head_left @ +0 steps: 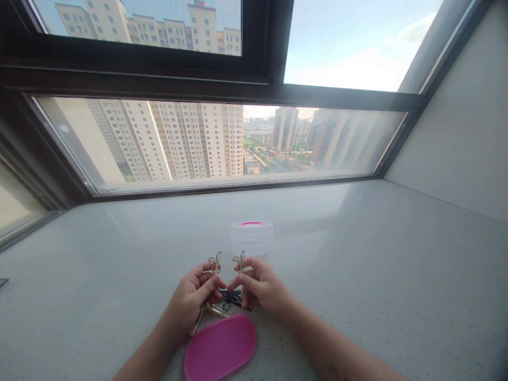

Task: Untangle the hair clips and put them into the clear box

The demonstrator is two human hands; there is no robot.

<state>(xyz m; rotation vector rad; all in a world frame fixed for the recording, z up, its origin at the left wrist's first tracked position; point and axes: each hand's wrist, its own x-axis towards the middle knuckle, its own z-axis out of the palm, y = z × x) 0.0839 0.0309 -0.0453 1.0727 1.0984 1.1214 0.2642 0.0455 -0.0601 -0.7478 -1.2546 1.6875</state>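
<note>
A pale speckled stone counter (357, 264) runs to the foot of a wide window, with a smooth, faintly glossy top that catches soft reflections. A plain light wall (448, 137) rises at the right, and dark window frames (138, 69) cross the upper part of the frame. Through the glass pane (166, 140), tall apartment blocks (190, 140) stand under a pale sky. Near the middle of the counter sits a clear plastic tub (252, 239), cloudy and round, with a pink rim showing at its top; nothing can be made out inside it. Below, at the bottom centre, a flat pink oval lid (220, 348) lies on the stone. The left hand (190, 301) is pressed together, thumb against fingers, pinching a small tan looped clip (215, 263) upright. The right hand (257, 288) grips a matching looped clip (239, 262) the same way, just beside the other. Between and under the hands lie dark clips (230, 297) and a slim gold-coloured piece (216, 310), partly hidden by the fingers.
</note>
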